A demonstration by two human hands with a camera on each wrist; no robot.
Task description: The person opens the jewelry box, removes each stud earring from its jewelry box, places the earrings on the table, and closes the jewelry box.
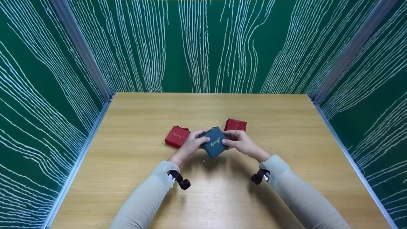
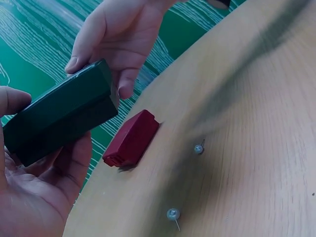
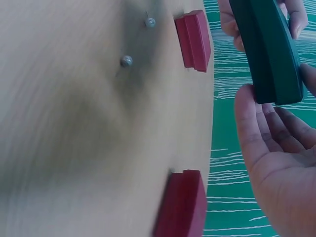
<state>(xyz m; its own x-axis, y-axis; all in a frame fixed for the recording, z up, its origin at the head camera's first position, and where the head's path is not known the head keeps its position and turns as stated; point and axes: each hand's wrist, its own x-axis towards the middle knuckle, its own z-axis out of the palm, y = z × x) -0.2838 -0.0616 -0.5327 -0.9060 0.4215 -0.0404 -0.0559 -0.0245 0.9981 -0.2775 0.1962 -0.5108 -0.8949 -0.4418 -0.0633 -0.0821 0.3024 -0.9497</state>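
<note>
Between both hands, raised over the table, is a dark green jewelry box (image 1: 214, 142) with gold lettering on its lid. My left hand (image 1: 192, 142) grips one side of it, thumb on top and fingers beneath. The thumb of my right hand (image 1: 242, 142) presses the lid at the opposite side, with the fingers underneath. The lid looks closed in the wrist views. On the tabletop below it lie two small studs with thin pins, one stud (image 2: 173, 214) nearer and another stud (image 2: 199, 148) farther off.
A red jewelry box (image 1: 175, 137) lies beside my left hand, and a second red box (image 1: 235, 125) sits just beyond my right hand. More tiny light bits (image 1: 217, 121) are scattered farther back on the wooden table (image 1: 133, 111). Green, white-streaked panels enclose the table's back and sides.
</note>
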